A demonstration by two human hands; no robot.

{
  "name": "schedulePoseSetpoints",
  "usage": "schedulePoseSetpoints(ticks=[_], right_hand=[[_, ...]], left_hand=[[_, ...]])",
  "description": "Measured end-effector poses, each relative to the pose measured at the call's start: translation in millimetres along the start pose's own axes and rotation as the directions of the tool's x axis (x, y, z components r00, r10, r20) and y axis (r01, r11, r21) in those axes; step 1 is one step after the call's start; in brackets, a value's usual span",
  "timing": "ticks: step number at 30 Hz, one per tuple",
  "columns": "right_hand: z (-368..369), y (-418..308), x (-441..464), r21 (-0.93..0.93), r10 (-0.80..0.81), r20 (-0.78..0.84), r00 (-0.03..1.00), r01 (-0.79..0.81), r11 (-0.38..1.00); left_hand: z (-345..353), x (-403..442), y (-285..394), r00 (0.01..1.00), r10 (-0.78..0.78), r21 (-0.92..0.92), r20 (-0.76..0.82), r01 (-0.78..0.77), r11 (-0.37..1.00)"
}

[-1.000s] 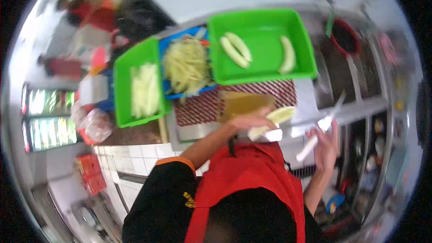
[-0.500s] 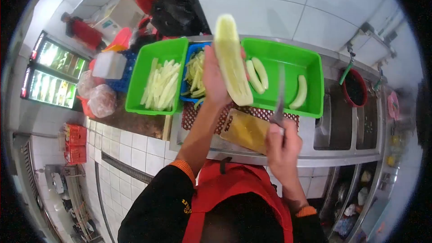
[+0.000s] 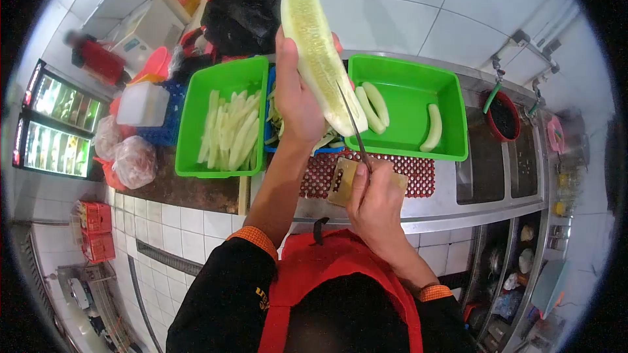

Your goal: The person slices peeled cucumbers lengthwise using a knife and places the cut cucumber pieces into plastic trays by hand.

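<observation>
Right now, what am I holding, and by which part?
Left hand: the cucumber, around its middle. Right hand: the knife, at its handle end.

Head-worn camera, looking forward, down over counter point(image 3: 307, 208).

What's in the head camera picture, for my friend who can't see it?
The left hand holds up a long pale halved vegetable while the right hand has a knife at its near end. Beyond, the left tray holds pale strips; the right tray, three pieces.

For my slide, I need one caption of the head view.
Left hand supporting a halved pale vegetable, right hand holding a knife against its cut face.
</observation>
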State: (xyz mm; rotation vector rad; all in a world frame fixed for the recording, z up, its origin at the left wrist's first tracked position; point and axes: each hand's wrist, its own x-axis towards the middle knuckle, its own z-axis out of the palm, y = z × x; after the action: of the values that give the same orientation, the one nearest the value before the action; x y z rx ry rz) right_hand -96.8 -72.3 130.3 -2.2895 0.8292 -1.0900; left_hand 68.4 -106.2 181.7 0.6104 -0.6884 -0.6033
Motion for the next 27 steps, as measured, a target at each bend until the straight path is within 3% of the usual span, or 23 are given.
schedulePoseSetpoints(ticks=[9, 11, 13, 15, 17, 19, 21, 23, 25, 27], right_hand=[[25.7, 8.3, 7.1, -0.092, -0.058, -0.009, 0.998, 0.057, 0.994], [30.3, 14.3, 15.7, -0.115, -0.122, -0.03, 0.992, 0.117, 0.986], [33.2, 19.2, 24.5, -0.073, -0.302, -0.081, 0.95, 0.297, 0.952], [29.9, 16.5, 27.7, -0.029, -0.304, -0.093, 0.948, 0.302, 0.953], [26.5, 15.6, 27.6, 0.013, -0.309, -0.113, 0.944, 0.312, 0.95], [21.0, 15.4, 17.1, 0.12, -0.187, -0.001, 0.982, 0.186, 0.975], [19.3, 15.5, 14.7, 0.127, -0.219, 0.006, 0.976, 0.216, 0.968], [18.5, 11.2, 11.6, 0.129, -0.26, 0.006, 0.966, 0.257, 0.958], [16.5, 5.1, 15.1, 0.128, -0.262, 0.008, 0.965, 0.259, 0.957], [17.0, 1.8, 16.3, -0.023, -0.332, -0.026, 0.943, 0.331, 0.943]], left_hand=[[6.9, -12.3, 5.0, 0.987, -0.141, -0.109, 0.081, 0.149, 0.983], [9.6, -18.8, 4.5, 0.973, -0.211, -0.108, 0.093, 0.221, 0.969], [15.6, -27.3, 7.7, 0.97, -0.231, -0.084, 0.072, 0.237, 0.968], [20.9, -38.2, 9.9, 0.966, -0.252, -0.059, 0.052, 0.255, 0.965], [24.9, -45.3, 11.4, 0.984, -0.162, -0.106, 0.076, 0.17, 0.98], [17.0, -28.1, 16.0, 0.985, -0.122, -0.108, 0.121, 0.136, 0.985], [8.1, -8.7, 22.9, 0.98, -0.052, -0.117, 0.192, 0.075, 0.99], [14.6, 0.7, 32.6, 0.99, -0.035, -0.116, 0.135, 0.051, 0.992], [13.0, 9.0, 36.0, 0.979, -0.015, -0.014, 0.202, 0.019, 1.0], [18.7, 9.3, 38.2, 0.983, 0.047, 0.017, 0.177, -0.051, 0.999]])
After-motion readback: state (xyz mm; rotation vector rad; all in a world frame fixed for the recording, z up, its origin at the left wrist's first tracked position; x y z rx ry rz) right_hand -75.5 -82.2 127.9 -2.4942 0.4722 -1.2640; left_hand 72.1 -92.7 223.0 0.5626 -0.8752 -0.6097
